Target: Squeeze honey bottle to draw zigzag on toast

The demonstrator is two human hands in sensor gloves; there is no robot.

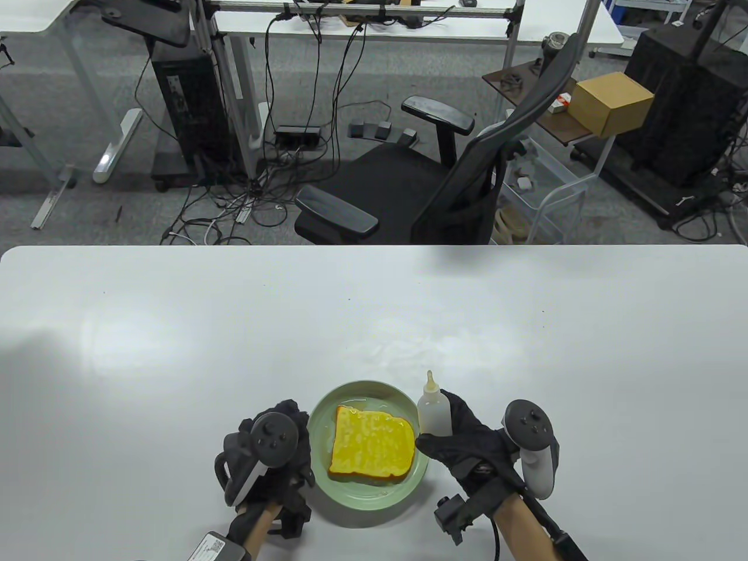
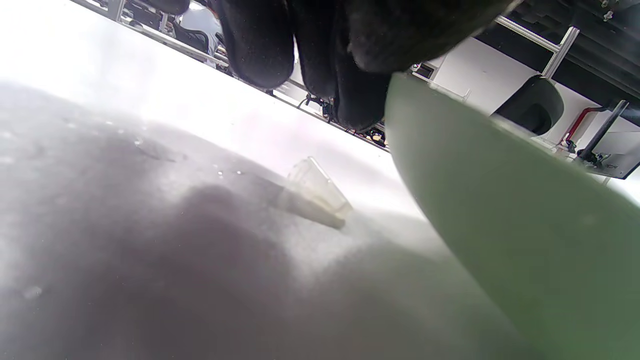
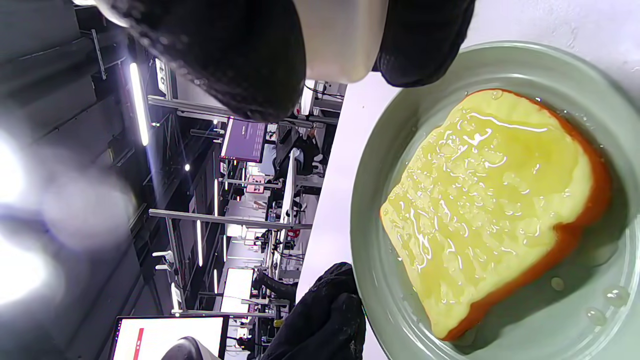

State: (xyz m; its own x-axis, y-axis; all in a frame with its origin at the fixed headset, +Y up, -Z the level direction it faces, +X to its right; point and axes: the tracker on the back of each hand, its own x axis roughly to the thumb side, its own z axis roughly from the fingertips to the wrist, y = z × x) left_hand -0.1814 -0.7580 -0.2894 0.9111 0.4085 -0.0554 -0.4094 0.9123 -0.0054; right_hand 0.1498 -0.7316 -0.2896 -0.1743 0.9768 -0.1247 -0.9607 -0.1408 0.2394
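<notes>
Your right hand grips the honey bottle, with the fingers wrapped around its body. The bottle stands upright, nozzle up, just beside the right rim of the green plate. The plate sits near the front edge of the surface, about at its middle. On the plate lies the toast, its yellow top glossy and wet, and some clear drops lie on the plate around it. Your left hand rests at the left rim of the plate and touches it; its fingers curl downward, but you cannot tell from the views whether they clamp the rim.
</notes>
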